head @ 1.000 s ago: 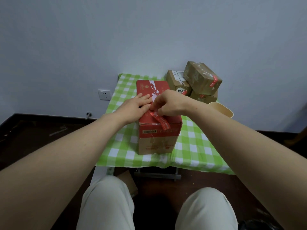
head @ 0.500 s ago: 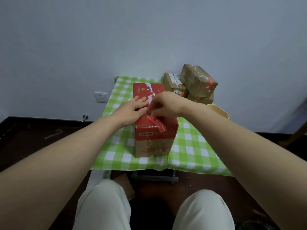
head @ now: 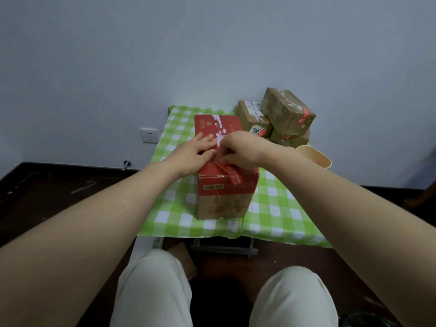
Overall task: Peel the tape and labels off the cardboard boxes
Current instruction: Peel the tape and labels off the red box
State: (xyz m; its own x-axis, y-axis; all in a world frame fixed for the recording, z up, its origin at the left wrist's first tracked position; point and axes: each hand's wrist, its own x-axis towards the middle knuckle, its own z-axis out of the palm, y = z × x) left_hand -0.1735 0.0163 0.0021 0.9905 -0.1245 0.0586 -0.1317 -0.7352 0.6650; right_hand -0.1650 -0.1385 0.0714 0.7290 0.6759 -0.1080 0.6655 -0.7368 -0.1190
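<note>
My left hand (head: 192, 156) flat, fingers straight, pressing top of red box (head: 224, 199), middle of table (head: 169, 208). My right hand (head: 243, 151) pinches red tape (head: 232, 175) at box's near top edge. Brown boxes (head: 285, 114) stacked, far right corner.

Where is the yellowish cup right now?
In the head view, the cup is at the right edge of the green checked table, just in front of the stacked brown boxes and to the right of the red box.

dim, even light; wide-angle bending at edges.
</note>
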